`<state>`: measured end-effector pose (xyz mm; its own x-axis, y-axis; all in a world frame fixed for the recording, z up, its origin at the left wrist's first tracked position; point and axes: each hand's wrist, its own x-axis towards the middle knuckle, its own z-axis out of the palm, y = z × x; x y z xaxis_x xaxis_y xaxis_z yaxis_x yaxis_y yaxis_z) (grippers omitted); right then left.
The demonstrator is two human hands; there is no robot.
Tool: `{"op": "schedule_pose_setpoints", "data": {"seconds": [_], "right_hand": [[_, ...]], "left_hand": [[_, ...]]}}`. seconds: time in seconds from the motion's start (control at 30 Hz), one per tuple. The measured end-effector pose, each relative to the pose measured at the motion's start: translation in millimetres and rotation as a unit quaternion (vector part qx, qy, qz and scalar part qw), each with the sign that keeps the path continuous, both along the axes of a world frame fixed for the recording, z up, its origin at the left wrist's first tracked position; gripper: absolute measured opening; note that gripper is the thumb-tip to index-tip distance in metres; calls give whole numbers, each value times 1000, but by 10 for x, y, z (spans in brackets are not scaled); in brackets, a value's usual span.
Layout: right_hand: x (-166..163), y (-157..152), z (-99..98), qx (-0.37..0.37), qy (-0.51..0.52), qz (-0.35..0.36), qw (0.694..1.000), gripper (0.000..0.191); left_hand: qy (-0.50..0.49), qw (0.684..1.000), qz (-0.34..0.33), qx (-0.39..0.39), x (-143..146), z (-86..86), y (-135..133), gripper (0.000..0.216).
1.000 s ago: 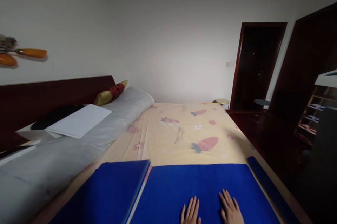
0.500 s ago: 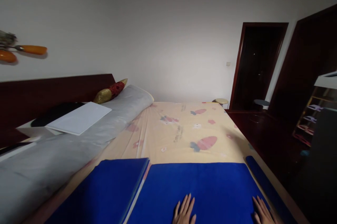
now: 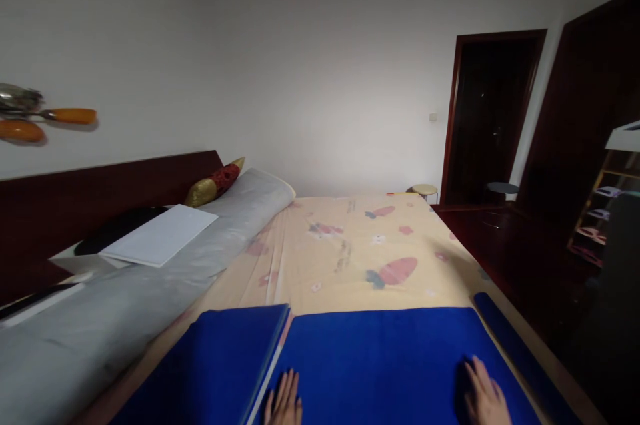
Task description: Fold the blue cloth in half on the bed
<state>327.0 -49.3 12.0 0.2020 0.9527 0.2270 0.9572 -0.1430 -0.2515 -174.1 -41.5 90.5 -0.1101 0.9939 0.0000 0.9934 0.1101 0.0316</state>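
A: Head view, the only one here. What are the hands on?

B: Both lie flat on the blue cloth (image 3: pixel 380 358) spread across the near end of the bed. The left hand (image 3: pixel 284 405) rests palm down at the cloth's left edge, right beside the folded blue stack (image 3: pixel 210 372). The right hand (image 3: pixel 484 398) rests near the cloth's right edge, fingers straight, close to the rolled blue piece (image 3: pixel 520 358) lying along the bed's side.

A: Is either one gripping anything?

B: No. Both are spread open and pressing on the fabric, with nothing pinched or held.

A: What has changed from a second ago?

B: Then the two hands sat close together near the middle of the cloth. Half a second ago the right had slid out to the right edge while the left stayed central. Now the left has gone out to the left edge as well, so they are well apart. I'd judge that as a smoothing stroke from the centre outwards, and the cloth looks flat and free of creases.

A: And around it?

B: The cloth lies on a cream sheet (image 3: pixel 350 258) printed with carrots. A grey bolster (image 3: pixel 150 292) runs along the dark headboard (image 3: pixel 90 198), with a white sheet of paper (image 3: pixel 160 235) on it and a red and gold cushion (image 3: pixel 215 182) at the far end. A dark doorway (image 3: pixel 493 112) stands beyond
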Motion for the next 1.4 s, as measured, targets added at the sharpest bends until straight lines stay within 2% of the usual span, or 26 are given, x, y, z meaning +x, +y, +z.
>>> {"op": "schedule_pose_setpoints", "data": {"seconds": [0.07,0.17,0.23,0.3,0.37,0.43,0.57,0.63,0.67,0.73,0.8,0.93,0.97,1.03,1.07,1.13,1.23,1.3,1.37,1.4], "right_hand": [[-540,111,213,-41,40,91,994,56],[-1287,297,474,-121,99,205,966,57],[-1576,427,569,-163,118,236,951,60],[-1619,552,600,-174,125,247,945,60],[-1409,656,578,-163,123,240,949,56],[-990,725,514,-148,112,202,962,56],[30,725,346,-125,86,62,986,66],[326,700,291,-110,77,31,990,66],[366,702,281,-103,75,24,992,66],[218,754,296,-94,79,28,992,65],[-171,864,343,-83,93,70,990,61],[-1033,1105,443,-95,126,244,957,54],[-1144,1154,459,-102,130,280,946,56],[-1156,1236,470,-113,129,306,937,57],[-1056,1269,463,-117,124,291,941,56],[-682,1318,420,-116,106,225,962,53],[94,1334,300,-90,69,80,990,60],[541,1321,216,-68,50,-9,996,64],[772,1309,163,-60,35,-42,997,64],[779,1306,156,-57,25,-50,997,64]], "left_hand": [[-60,996,-63,12,428,-95,139,53],[-145,976,-162,5,1161,-300,345,53],[-182,959,-218,-10,1553,-421,463,54],[-207,949,-237,-21,1756,-479,567,54],[-216,947,-234,-37,1721,-457,661,52],[-202,956,-207,-52,1457,-381,744,51],[-121,992,-24,-29,632,-231,867,56],[-93,995,21,-19,360,-198,914,56],[-82,996,29,-13,316,-193,936,56],[-67,998,18,6,448,-206,980,54],[-67,997,-36,27,846,-249,1023,51],[-96,964,-245,48,1923,-367,1102,53],[-104,952,-285,48,2124,-383,1123,55],[-120,947,-295,37,2332,-376,1177,57],[-125,948,-290,25,2330,-351,1214,56],[-126,957,-260,-1,2147,-277,1309,53],[-107,982,-157,-11,1654,-171,1474,52],[-97,988,-118,-10,1372,-124,1557,53],[-89,990,-108,-18,1233,-85,1600,54],[-85,991,-104,-23,1227,-65,1607,54]]}}
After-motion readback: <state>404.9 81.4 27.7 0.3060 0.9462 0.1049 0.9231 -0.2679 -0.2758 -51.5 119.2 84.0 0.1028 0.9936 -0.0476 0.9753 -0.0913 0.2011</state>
